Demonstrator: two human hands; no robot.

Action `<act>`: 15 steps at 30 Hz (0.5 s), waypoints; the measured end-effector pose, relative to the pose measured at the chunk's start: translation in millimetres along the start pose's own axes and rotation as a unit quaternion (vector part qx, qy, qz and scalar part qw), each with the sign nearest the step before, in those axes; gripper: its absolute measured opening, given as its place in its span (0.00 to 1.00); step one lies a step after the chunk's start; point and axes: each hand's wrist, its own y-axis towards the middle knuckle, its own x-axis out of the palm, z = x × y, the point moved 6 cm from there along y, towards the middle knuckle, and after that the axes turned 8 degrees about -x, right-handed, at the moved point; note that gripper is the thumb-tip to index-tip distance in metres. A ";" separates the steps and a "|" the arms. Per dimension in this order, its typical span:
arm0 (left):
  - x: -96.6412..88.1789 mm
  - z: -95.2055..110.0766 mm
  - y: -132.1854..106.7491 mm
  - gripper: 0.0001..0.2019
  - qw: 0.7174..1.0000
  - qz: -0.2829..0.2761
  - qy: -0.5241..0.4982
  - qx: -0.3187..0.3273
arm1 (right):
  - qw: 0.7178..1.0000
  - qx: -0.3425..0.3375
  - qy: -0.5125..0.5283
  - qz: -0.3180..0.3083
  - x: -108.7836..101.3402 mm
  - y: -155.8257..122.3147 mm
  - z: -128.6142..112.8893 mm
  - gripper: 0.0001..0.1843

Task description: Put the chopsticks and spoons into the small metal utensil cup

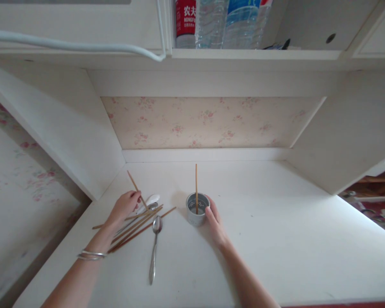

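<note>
Both of this person's forearms (244, 276) are bare from where I stand, slim and tapering to an ungloved left hand (125, 207) and right hand (215, 223), and around the left wrist gleam slender, smooth, silver-coloured bangles (93, 254), like two narrow rounded bands sitting close together.

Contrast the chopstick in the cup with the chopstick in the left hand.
The cup's chopstick stands nearly upright; the held chopstick slants. The cup's chopstick is inside the gray cup, untouched by fingers; the held chopstick is outside it, pinched by the left hand. Both are thin, light-brown sticks.
</note>
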 end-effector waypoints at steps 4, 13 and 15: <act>-9.2 70.2 -33.2 0.23 0.956 -0.037 -0.267 0.120 | 0.999 -0.023 0.025 0.007 0.6 1.5 -1.4 0.26; 23.8 172.6 -63.4 0.16 0.886 -0.055 -0.370 0.273 | 0.999 0.001 0.032 0.016 -2.6 -0.6 6.5 0.28; 40.7 171.6 -60.3 0.15 0.904 -0.053 -0.328 0.269 | 0.999 -0.006 0.032 0.012 -2.3 0.6 2.4 0.28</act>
